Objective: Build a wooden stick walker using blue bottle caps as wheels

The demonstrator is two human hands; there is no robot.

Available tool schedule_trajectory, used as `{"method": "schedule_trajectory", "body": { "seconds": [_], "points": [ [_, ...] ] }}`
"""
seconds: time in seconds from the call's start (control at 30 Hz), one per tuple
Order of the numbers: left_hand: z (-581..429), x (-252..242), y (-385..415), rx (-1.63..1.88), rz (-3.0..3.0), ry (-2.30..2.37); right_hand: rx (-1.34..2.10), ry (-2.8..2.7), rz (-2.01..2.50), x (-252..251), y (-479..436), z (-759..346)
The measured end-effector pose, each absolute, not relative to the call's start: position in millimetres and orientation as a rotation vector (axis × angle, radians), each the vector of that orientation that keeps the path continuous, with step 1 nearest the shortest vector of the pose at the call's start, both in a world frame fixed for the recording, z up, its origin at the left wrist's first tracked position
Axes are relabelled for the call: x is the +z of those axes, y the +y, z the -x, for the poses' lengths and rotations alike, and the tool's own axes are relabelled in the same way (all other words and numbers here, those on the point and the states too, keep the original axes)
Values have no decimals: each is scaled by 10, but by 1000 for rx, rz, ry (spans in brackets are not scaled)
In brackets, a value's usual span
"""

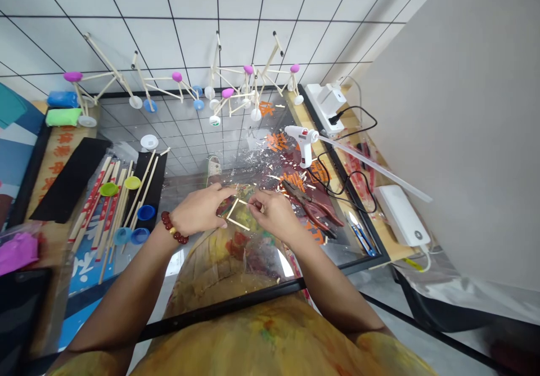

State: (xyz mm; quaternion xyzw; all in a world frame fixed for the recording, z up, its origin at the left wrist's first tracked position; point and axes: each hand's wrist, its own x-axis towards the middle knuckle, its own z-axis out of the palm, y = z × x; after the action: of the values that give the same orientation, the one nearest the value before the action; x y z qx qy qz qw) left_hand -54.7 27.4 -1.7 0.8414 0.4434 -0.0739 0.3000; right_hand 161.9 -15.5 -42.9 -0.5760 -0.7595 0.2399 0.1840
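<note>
My left hand (200, 210), with a red bead bracelet at the wrist, and my right hand (274, 213) meet over a glass table top (189, 128). Both pinch thin wooden sticks (235, 211) joined in a small angled frame between the fingertips. The frame hovers just above the glass, near the table's front edge.
Finished stick-and-cap models (236, 92) line the back by the tiled wall. Loose chopsticks and coloured bottle caps (122, 201) lie at the left. A white glue gun (304, 139), pliers (310, 201), a power strip (329, 103) and cables sit at the right.
</note>
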Motion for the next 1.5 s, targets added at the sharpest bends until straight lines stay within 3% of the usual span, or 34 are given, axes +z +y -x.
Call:
{"method": "schedule_trajectory", "body": {
  "seconds": [0.73,1.0,1.5],
  "points": [
    [526,-3,262,-227,-2275,1188,692,-2120,1572,-440,-162,-1605],
    [534,-2,271,-224,-2252,1182,793,-1818,1506,-295,-156,-1796],
    [561,-67,285,-182,-2193,1210,734,-1929,1416,-415,-814,-2021]
  ]
}}
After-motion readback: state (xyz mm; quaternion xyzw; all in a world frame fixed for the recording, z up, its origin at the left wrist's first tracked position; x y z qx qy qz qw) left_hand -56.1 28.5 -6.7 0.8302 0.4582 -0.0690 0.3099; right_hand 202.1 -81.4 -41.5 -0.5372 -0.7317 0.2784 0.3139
